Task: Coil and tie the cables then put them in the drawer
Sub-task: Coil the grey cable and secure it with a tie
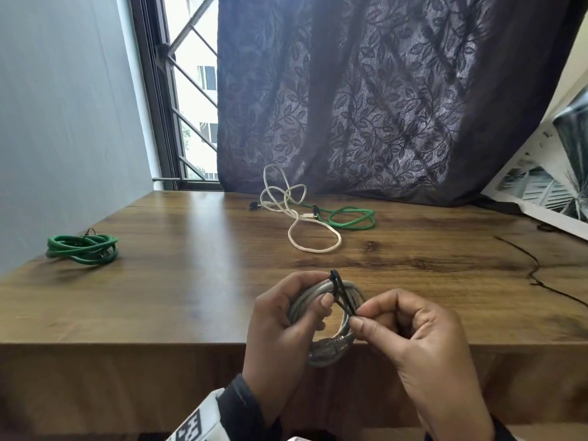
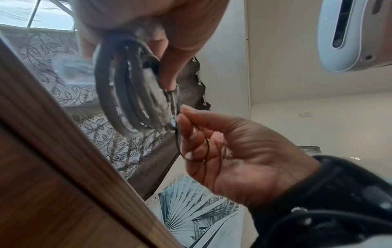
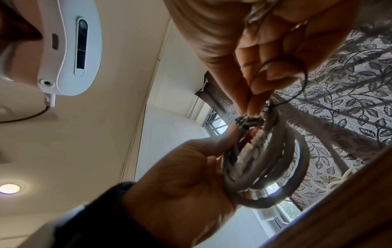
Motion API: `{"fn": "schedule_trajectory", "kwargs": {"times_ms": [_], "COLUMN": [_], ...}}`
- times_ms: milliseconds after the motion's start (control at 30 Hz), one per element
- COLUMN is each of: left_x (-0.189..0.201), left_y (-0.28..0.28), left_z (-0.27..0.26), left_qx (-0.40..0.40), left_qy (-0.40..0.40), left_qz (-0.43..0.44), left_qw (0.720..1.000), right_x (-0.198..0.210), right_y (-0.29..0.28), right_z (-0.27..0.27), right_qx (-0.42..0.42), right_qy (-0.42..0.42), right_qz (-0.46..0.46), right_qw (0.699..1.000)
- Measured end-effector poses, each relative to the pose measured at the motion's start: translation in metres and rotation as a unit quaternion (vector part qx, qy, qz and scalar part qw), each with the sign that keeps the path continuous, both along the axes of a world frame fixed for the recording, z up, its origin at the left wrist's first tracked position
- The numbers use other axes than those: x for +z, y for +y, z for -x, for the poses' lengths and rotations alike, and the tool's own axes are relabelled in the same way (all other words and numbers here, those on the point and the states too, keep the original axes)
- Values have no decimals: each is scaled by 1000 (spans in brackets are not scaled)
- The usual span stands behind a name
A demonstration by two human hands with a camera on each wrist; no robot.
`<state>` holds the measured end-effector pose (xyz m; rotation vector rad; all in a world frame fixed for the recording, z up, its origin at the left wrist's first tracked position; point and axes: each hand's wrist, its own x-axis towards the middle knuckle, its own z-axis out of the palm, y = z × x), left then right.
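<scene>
the left hand (image 1: 280, 316) holds the grey cable (image 1: 324, 326) in a ring, over the near edge of the counter (image 1: 191, 265). the right hand (image 1: 413, 338) pinches a thin black tie (image 1: 342, 296) wrapped over it. this is the tying step. next i think the tie needs a firm pull and twist.

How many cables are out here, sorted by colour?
Green cables: 2, one coiled green cable at the table's left, one loose green cable at the back.
White cables: 1, the loose white cable lying partly over the loose green one.
Grey cables: 1, the grey coil held in the hands.
Total: 4 cables.
</scene>
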<state>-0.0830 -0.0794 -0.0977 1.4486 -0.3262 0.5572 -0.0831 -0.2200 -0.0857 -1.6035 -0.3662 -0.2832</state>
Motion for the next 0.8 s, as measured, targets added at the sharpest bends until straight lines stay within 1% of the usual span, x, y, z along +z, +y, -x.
{"fn": "schedule_trajectory", "kwargs": {"times_ms": [100,167,233,333,367,467,533,600,633,700,733,767,800], "left_x": [-3,-5,-7,-10,-11,-11,-10,-10,-10,-8,-7,-7,-7], "left_y": [-1,-4,-6,-7,-7,-6,-7,-6,-5,-2,0,1,2], "left_z": [-3,-3,-3,-4,-5,-4,-4,-5,-5,-5,-4,-4,-3], "left_qx": [9,11,12,17,17,7,-8,-14,-14,-9,-6,-2,0], "left_qy": [-14,-22,-24,-22,-20,-16,-15,-15,-17,-26,-32,-39,-45], "left_qz": [-1,-5,-14,-16,-14,-20,-24,-21,-19,-17,-22,-30,-40], "left_qw": [1000,1000,1000,999,1000,1000,1000,1000,1000,999,999,999,998], "right_x": [2,1,-2,-4,-6,-9,-12,-12,-9,0,5,12,20], "right_y": [2,5,8,12,13,13,14,16,15,8,3,-4,-10], "right_z": [3,4,5,6,5,4,3,4,6,7,5,-1,-9], "right_qx": [-4,-29,-60,-70,-71,-64,-73,-88,-102,-140,-151,-147,-117], "right_qy": [4,-2,-29,-84,-87,-66,-71,-107,-141,-220,-242,-239,-209], "right_qz": [11,36,73,138,142,96,83,87,93,120,128,118,92], "right_qw": [1000,999,995,984,983,991,991,987,980,958,950,952,967]}}
